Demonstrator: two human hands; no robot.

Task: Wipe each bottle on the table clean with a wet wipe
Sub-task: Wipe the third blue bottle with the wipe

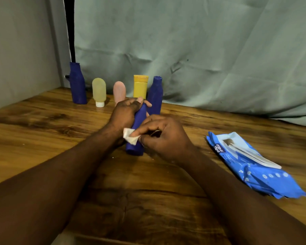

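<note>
So the left hand is wrapped round the upper half of a blue bottle in the middle of the surface. Base down, long axis near upright, top tipped toward the far edge. Right hand pinches a wipe against its lower side. Five other bottles line the far edge, and the pack lies by the right edge.

Six bottles, one wipe, one wipe pack
</note>
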